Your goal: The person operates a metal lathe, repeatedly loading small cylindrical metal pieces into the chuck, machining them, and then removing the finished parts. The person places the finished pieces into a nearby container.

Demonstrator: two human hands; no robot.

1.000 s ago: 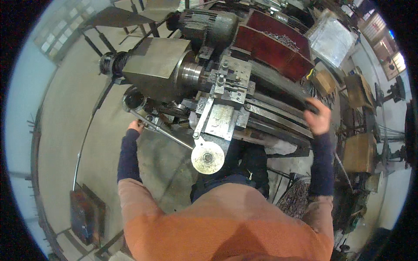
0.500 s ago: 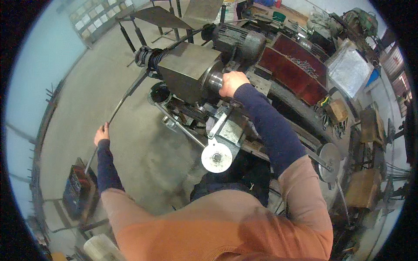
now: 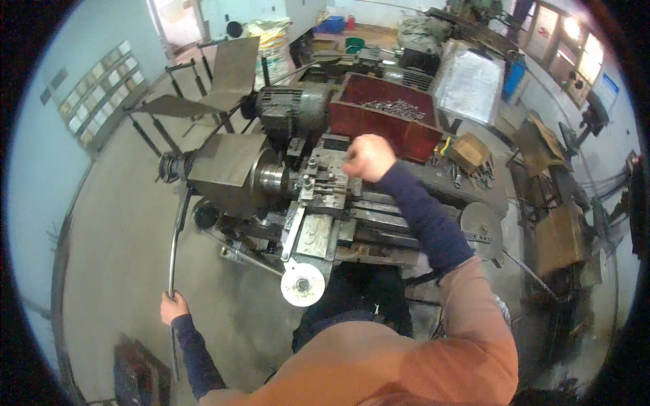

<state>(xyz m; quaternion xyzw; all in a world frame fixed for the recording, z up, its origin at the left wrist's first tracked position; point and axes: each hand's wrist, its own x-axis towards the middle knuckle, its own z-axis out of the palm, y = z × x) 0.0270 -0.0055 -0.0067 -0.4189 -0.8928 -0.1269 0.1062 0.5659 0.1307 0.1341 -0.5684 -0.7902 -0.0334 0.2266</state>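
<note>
My left hand point(image 3: 175, 308) is wrapped round a long metal lever point(image 3: 172, 260) that runs up to the left end of a small lathe. The lathe's grey headstock cover point(image 3: 227, 160) ends on the right in a shiny round chuck point(image 3: 273, 178). My right hand point(image 3: 370, 158) is a closed fist above the right side of the tool slide point(image 3: 330, 177), away from the chuck. Whatever its fingers hold, if anything, is hidden. A round white handwheel point(image 3: 302, 285) sits at the near end of the cross slide.
Behind the slide stands a dark red tray point(image 3: 380, 128) with many small metal parts, beside an electric motor point(image 3: 294, 108). Right of it lie a cardboard box point(image 3: 470, 150) and hand tools. A metal chair-like frame point(image 3: 233, 74) stands far left; a dark red box point(image 3: 139, 372) is near left.
My right hand has left the chuck and moved right, over the tool slide, in a fist. My left hand still grips the lever. The view has turned, showing more of the room's far side.
</note>
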